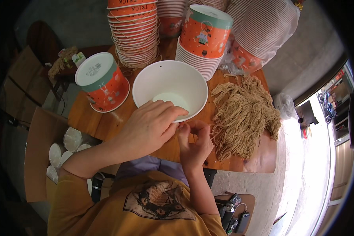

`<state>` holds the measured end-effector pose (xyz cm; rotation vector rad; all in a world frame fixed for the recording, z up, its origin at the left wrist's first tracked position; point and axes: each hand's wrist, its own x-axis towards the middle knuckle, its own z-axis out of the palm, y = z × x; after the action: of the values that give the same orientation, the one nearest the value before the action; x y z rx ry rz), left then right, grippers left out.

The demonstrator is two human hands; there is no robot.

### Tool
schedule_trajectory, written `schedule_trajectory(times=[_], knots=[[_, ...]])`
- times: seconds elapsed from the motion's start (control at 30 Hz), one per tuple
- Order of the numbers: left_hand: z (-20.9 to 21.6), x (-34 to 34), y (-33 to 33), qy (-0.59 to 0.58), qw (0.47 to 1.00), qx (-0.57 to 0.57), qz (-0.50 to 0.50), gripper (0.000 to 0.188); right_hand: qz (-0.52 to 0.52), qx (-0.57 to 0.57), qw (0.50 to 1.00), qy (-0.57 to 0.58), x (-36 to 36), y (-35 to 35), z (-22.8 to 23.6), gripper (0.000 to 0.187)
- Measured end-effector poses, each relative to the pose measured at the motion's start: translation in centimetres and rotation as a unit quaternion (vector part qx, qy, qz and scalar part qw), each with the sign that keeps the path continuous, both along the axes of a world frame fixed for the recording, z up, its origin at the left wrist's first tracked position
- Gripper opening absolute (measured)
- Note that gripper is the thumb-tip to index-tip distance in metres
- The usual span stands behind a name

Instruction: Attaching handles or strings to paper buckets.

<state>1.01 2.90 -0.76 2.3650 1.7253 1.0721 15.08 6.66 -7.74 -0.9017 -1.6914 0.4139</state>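
1. Open bucket [157, 80]: smooth, paper-like, faint sheen.
2. Upturned bucket [108, 94], at its 9 o'clock: smooth, printed, slightly glossy.
3. Wrap [277, 33], 2 o'clock: clear, crinkled, shiny plastic.
4. Cord bundle [246, 114], between 3 and 4: rough, matt, fibrous.
5. Table [259, 159]: varnished wood.
6. Box [39, 153], 8 o'clock: matt cardboard.
7. Shirt [106, 212], 6 o'clock: matt cloth.
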Motion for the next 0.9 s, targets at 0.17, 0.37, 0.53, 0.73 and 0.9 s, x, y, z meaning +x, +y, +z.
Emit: schedule_trajectory(times=[0.17, 0.37, 0.53, 0.73, 0.9], knots=[[0.5, -0.6, 0.6, -0.016, 0.999, -0.042, -0.028, 0.021, 0.001, 0.001, 1.0, -0.007, -0.1, 0.3, 0.0, 0.02], [3.1, -1.9, 3.2, -0.093, 0.942, -0.305, -0.101, 0.02, -0.014, 0.001, 0.999, -0.043, 0.2, 0.4, 0.3, 0.021], [3.4, -2.7, 5.2, -0.08, 0.906, -0.393, -0.139, 0.02, 0.013, -0.021, 0.999, -0.03, 0.4, 0.4, 0.4, 0.02], [2.1, -2.0, 4.7, -0.001, 0.989, -0.084, -0.125, 0.01, 0.053, -0.145, 0.983, 0.099, 2.1, 1.1, 1.9, 0.012], [2.7, -2.0, 4.8, -0.063, 0.986, -0.072, -0.136, 0.012, 0.137, -0.219, 0.966, -0.008, 2.5, 3.3, 5.3, 0.012]])
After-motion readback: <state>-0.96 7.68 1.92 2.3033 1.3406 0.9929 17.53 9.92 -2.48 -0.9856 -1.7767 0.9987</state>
